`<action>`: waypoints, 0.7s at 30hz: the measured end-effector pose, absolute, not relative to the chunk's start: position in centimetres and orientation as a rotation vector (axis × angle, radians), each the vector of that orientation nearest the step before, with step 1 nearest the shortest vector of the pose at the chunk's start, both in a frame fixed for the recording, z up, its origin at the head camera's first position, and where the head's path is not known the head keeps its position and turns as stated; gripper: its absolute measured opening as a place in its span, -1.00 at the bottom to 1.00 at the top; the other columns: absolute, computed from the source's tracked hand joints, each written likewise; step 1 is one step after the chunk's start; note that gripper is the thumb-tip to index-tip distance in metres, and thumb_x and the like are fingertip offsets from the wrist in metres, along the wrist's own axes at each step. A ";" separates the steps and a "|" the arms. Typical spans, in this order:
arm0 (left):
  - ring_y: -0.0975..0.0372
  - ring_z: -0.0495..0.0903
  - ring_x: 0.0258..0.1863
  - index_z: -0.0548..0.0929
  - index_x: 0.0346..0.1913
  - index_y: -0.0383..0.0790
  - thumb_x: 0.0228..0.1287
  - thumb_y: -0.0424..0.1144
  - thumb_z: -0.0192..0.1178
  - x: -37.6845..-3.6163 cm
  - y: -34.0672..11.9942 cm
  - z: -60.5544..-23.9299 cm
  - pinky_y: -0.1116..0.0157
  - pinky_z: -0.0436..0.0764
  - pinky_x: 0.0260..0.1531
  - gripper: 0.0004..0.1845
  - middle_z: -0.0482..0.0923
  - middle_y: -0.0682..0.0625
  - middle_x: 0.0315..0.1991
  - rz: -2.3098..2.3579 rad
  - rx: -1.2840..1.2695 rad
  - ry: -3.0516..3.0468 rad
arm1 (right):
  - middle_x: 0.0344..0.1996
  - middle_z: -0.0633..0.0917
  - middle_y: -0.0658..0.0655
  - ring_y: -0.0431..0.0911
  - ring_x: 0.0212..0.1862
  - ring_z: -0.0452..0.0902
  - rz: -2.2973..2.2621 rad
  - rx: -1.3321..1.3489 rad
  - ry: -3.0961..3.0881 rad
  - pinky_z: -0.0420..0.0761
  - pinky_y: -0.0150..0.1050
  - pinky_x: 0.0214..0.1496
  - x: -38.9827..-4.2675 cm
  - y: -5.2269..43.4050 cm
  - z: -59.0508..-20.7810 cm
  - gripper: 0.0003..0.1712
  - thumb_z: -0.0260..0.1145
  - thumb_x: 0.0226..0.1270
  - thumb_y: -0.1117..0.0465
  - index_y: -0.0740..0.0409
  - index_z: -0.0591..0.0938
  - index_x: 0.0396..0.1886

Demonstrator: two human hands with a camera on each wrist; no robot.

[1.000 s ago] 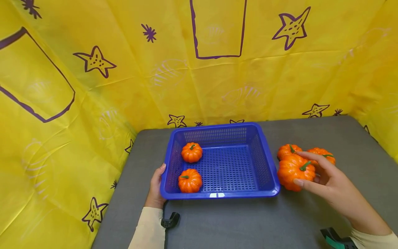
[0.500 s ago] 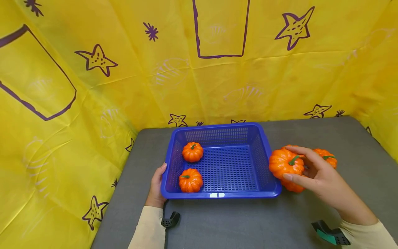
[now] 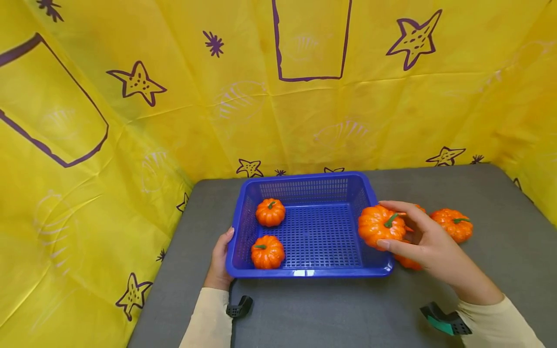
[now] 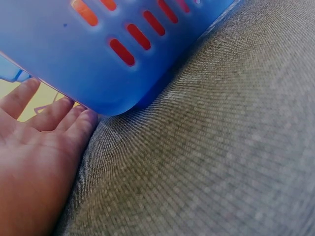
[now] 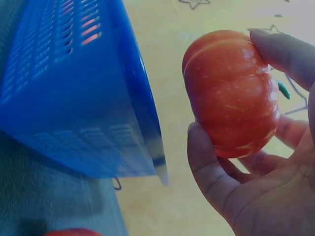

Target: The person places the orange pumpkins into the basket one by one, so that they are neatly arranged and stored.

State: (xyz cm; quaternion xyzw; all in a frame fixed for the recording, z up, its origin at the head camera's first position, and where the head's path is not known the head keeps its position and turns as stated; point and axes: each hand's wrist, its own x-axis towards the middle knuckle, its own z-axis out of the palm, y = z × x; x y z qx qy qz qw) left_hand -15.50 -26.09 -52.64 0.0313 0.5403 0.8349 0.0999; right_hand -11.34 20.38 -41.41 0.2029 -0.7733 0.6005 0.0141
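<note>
An orange toy pumpkin [image 3: 381, 226] is pinched between the curled thumb and fingers [image 5: 206, 162] of the right hand [image 3: 428, 244], and it is held in the air above the right rim of the blue basket [image 3: 304, 273]. The left hand [image 3: 219, 263] is laid flat against the basket's left front corner, its fingers [image 4: 74, 120] straight and pressed together on the wall. Two small pumpkins [image 3: 270, 212] are seen inside the basket along its left side. Two more pumpkins [image 3: 452, 224] are left on the grey table [image 3: 435, 183] just right of the basket, one partly hidden behind the right hand.
</note>
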 end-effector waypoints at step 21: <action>0.14 0.62 0.12 0.41 0.53 -0.08 0.69 0.12 -0.13 -15.7 -26.1 -52.6 0.19 0.63 0.15 -0.44 0.61 -0.09 0.28 2.476 0.162 1.578 | 0.41 0.48 0.24 0.24 0.12 0.67 2.016 0.620 -2.427 0.75 -0.14 0.05 -14.6 16.1 -40.6 -0.19 0.55 0.43 0.35 0.09 0.42 0.59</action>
